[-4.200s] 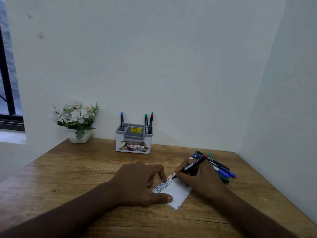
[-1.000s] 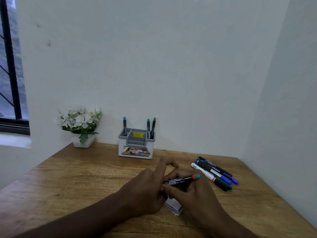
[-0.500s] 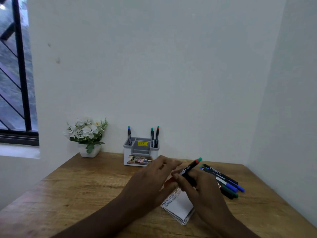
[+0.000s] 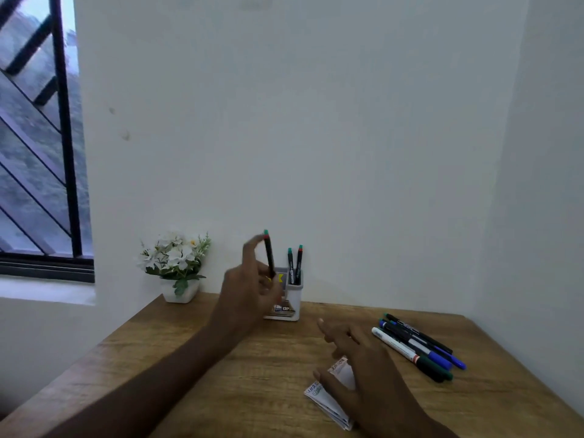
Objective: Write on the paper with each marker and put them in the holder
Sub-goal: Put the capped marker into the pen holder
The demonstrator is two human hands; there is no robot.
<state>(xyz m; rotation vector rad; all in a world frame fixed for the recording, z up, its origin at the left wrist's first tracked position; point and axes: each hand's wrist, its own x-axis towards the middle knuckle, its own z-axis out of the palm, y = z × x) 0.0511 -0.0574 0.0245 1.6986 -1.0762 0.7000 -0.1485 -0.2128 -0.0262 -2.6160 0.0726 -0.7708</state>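
My left hand (image 4: 249, 295) holds a black marker (image 4: 269, 254) upright by its lower end, its red and green tip pointing up, just in front of the grey and white holder (image 4: 292, 298) at the back of the desk. Two markers (image 4: 294, 263) stand in the holder's right compartment. My right hand (image 4: 357, 368) hovers open over the folded white paper (image 4: 328, 396), which carries coloured writing. Several loose markers (image 4: 417, 349) lie in a bunch on the desk to the right.
A white pot of artificial white flowers (image 4: 177, 263) stands at the back left by the wall. The wooden desk (image 4: 189, 374) sits in a corner, with walls behind and to the right. A barred window (image 4: 38, 137) is at the left.
The capped marker passed from my right hand to my left, which carried it up and back to the holder. My right hand let go and opened over the paper. The view tilted upward.
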